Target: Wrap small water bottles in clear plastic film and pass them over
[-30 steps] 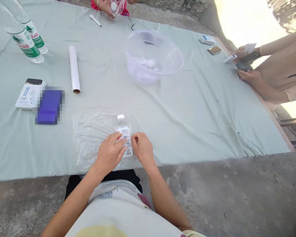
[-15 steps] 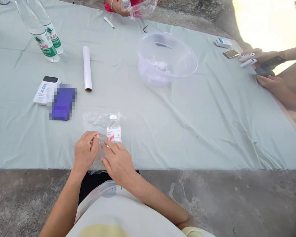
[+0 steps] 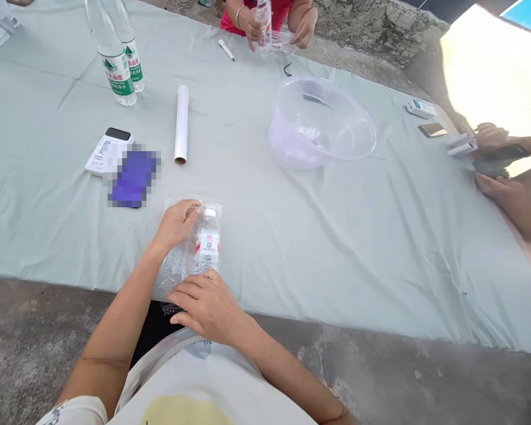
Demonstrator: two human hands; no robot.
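Observation:
A small clear bottle (image 3: 207,243) with a white cap and a red-and-white label lies on a sheet of clear plastic film (image 3: 177,260) near the table's front edge. My left hand (image 3: 177,223) is at the film's upper part, left of the cap, its fingers closed in a pinch on the film. Below the bottle's base, my right hand (image 3: 206,304) rests over the film's lower edge with fingers stretched out to the left. Part of the film is hidden under both hands.
Beyond the film lie a white roll (image 3: 182,124), a white power bank (image 3: 110,151) and a blurred purple item (image 3: 134,177). Two large water bottles (image 3: 118,77) stand at back left, a clear basin (image 3: 292,141) at centre right. Across the table, a person's hands (image 3: 252,26) hold another bottle.
My left hand has moved up along the film to beside the cap. My right hand has shifted down, uncovering more of the bottle. The camera view has turned a little.

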